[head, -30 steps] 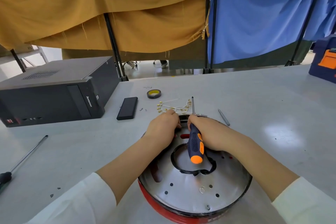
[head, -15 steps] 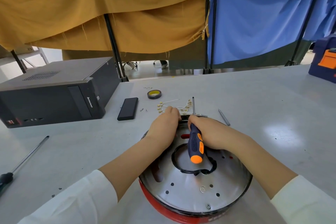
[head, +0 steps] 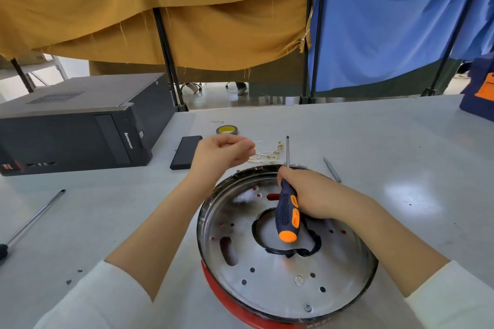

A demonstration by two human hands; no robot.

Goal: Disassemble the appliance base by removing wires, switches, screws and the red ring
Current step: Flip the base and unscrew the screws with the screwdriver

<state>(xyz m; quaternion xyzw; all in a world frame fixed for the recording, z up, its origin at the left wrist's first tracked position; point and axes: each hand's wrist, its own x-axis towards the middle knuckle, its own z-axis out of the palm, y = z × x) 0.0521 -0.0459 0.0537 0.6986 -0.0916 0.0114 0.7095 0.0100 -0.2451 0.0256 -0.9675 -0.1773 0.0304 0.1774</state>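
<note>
The appliance base is a round metal dish lying in front of me, with the red ring showing under its near-left rim. My right hand rests on the dish's far part. It grips a screwdriver with a blue and orange handle, shaft pointing away from me. My left hand hovers above the table just beyond the dish's far-left rim, fingers curled, pinching a thin white wire. Loose white wires with brass terminals lie on the table right of that hand.
A black computer case stands at the far left, with a black slab and a tape roll beside it. A long screwdriver lies at the left. A grey pen-like tool lies to the right, with small screws near left.
My left hand has lifted off the dish's far rim and moved up and to the left, drawing a thin wire with it. The right hand and screwdriver stay put.
</note>
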